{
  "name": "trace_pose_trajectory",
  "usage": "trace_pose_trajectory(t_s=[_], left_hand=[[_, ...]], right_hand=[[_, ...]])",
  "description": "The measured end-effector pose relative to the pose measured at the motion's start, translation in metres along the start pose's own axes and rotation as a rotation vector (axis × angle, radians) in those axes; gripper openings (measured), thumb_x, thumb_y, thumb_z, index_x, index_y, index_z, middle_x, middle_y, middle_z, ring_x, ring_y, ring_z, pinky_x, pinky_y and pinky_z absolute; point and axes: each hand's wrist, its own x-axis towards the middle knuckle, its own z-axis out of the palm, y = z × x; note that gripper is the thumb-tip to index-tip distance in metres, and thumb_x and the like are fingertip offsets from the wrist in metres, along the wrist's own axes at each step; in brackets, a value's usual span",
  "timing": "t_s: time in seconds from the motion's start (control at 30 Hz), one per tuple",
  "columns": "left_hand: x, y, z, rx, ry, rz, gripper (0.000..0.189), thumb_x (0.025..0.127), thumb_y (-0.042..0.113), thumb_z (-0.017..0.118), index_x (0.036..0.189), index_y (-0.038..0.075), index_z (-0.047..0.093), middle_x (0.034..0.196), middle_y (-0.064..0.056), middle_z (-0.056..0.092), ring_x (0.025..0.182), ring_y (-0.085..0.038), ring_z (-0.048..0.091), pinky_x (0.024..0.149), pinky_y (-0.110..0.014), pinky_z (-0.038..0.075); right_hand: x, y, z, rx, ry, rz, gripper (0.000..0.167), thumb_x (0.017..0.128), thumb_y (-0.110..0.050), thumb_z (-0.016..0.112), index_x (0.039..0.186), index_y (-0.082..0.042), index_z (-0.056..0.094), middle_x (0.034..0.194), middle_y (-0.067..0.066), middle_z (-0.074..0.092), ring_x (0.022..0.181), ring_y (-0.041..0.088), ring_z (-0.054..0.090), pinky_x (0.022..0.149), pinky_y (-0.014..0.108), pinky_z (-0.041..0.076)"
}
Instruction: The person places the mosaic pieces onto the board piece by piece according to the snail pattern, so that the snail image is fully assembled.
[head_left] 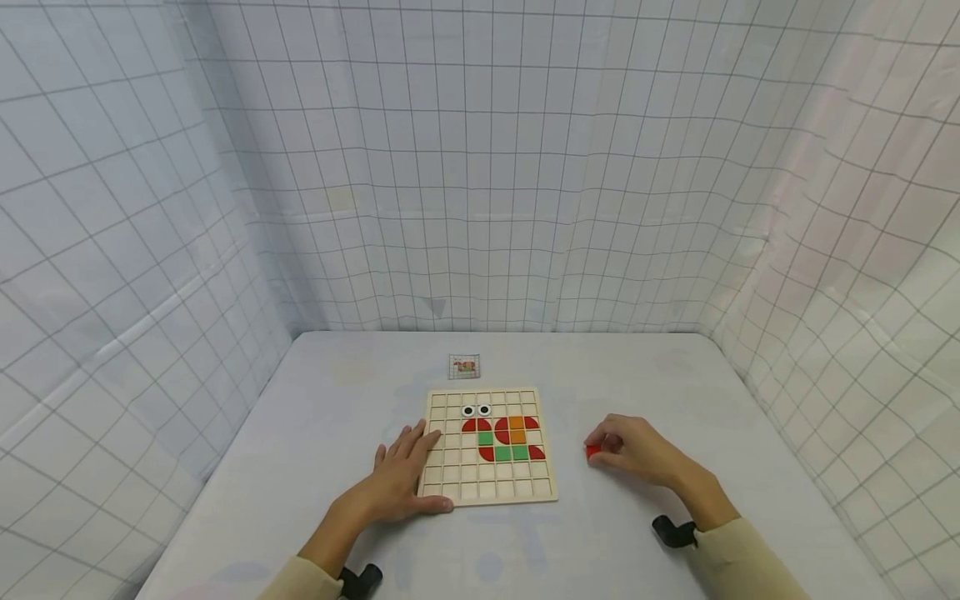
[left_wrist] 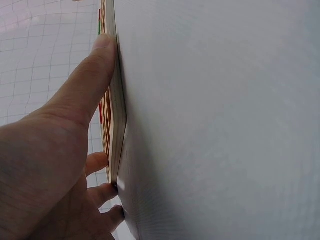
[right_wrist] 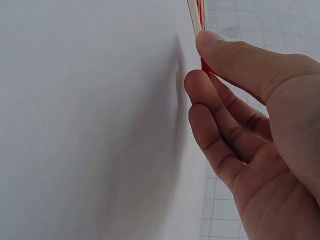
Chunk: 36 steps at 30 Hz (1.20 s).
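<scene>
A square wooden grid board [head_left: 457, 492] lies on the table. Red, orange and green tiles fill some of its cells, and two googly-eye pieces [head_left: 476, 411] sit near its upper middle. My left hand [head_left: 393, 487] rests along the board's left side, fingers spread, with the thumb on the front left corner; the left wrist view shows the thumb [left_wrist: 85, 85] touching the board's edge. To the right of the board, my right hand [head_left: 637, 450] pinches a small red tile [head_left: 593, 451] between thumb and fingers. In the right wrist view the fingers mostly hide that tile [right_wrist: 205, 66].
A small picture card [head_left: 464, 367] showing a tile figure lies behind the board. White cloth walls with a grid pattern [head_left: 480, 167] surround the white table [head_left: 637, 375] at the back and both sides. Black wrist mounts [head_left: 672, 532] stick out near both sleeves.
</scene>
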Motion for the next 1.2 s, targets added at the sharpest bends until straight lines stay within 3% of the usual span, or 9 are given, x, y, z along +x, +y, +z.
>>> trace_pose_trajectory(t_s=[0.7, 1.2], left_hand=[[0.001, -0.001, 0.001, 0.01, -0.006, 0.003, 0.122, 0.09, 0.056, 0.1, 0.182, 0.009, 0.034, 0.194, -0.028, 0.018, 0.18, -0.058, 0.016, 0.136, -0.091, 0.011], [-0.002, 0.002, -0.001, -0.016, 0.004, 0.006, 0.122, 0.089, 0.053, 0.101, 0.181, 0.008, 0.035, 0.194, -0.028, 0.017, 0.18, -0.058, 0.015, 0.137, -0.09, 0.01]], right_hand=[[0.045, -0.023, 0.019, -0.019, 0.006, -0.049, 0.022, 0.102, -0.015, 0.092, 0.123, -0.012, 0.087, 0.11, -0.008, 0.078, 0.093, -0.004, 0.064, 0.087, 0.023, 0.063], [0.069, -0.037, 0.032, -0.007, 0.003, -0.134, 0.015, 0.103, -0.013, 0.09, 0.117, -0.009, 0.084, 0.11, -0.001, 0.081, 0.096, 0.001, 0.07, 0.088, 0.024, 0.065]])
